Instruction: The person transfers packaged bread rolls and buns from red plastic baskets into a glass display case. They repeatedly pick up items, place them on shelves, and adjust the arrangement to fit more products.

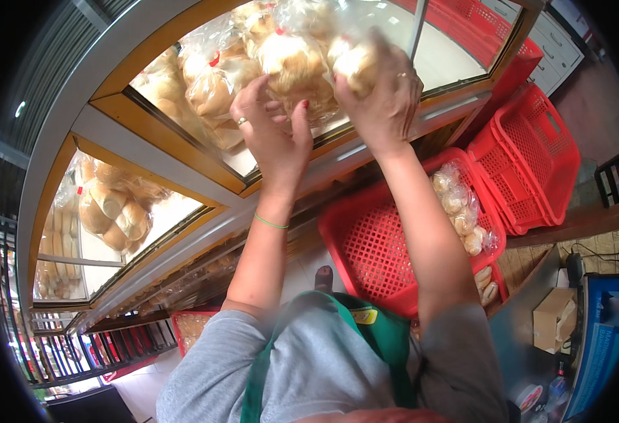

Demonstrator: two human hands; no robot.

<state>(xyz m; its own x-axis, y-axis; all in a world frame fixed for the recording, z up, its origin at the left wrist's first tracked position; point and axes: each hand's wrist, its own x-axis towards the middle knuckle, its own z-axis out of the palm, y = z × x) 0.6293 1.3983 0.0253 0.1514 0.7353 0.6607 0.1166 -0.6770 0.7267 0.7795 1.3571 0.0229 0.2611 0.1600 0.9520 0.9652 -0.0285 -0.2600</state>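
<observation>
Clear bags of bread rolls fill the upper compartment of a wood-framed display case (140,116). My right hand (390,106) reaches over its front edge, thumb and fingers around a bag of pale rolls (355,65); the fingertips are blurred. Just to the left, my left hand (273,137) has its thumb and fingers apart, with nothing visible between them. It is at the lower edge of another bag of rolls (292,60); I cannot tell whether they touch. A bag with a red tie (218,88) lies further left.
Below my right forearm sits a red perforated crate (369,243) with bagged rolls (459,208) along its right side. Stacked red crates (528,158) stand beyond it. A lower-left case section holds more bagged bread (112,211). At right is a cardboard box (555,321).
</observation>
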